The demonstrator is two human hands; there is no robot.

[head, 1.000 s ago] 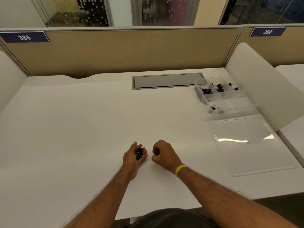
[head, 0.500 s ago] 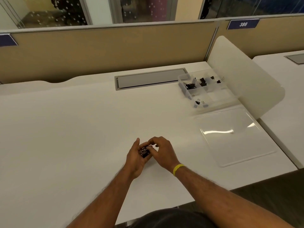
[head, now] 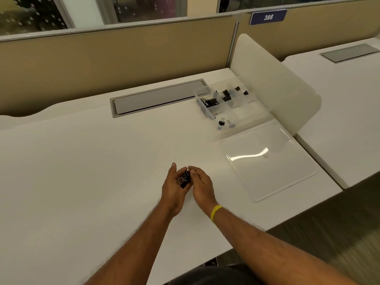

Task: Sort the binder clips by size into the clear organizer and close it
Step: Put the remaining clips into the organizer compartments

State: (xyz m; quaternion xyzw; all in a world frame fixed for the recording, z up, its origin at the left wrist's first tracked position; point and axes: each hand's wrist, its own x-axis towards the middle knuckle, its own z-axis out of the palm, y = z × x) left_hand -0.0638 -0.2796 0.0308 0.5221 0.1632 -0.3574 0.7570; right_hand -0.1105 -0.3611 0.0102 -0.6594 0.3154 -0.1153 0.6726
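Note:
My left hand (head: 173,187) is cupped palm up over the desk and holds a small heap of black binder clips (head: 184,179). My right hand (head: 200,183) sits right beside it, fingertips curled in at the heap; whether they pinch a clip is hidden. The clear organizer (head: 249,112) stands open at the back right. Black clips lie in three of its rear compartments (head: 226,95) and two small ones in a front compartment (head: 222,122). Its clear lid (head: 267,161) lies flat on the desk toward me.
A grey cable hatch (head: 156,98) is set into the white desk (head: 82,161) behind the hands. A white side divider (head: 287,89) rises right of the organizer. A tan partition (head: 123,56) closes the back. The desk's right edge drops off near the lid.
My right hand moved from beside the left hand to the clips in its palm. The camera view swung left, so the organizer sits nearer the middle of the frame.

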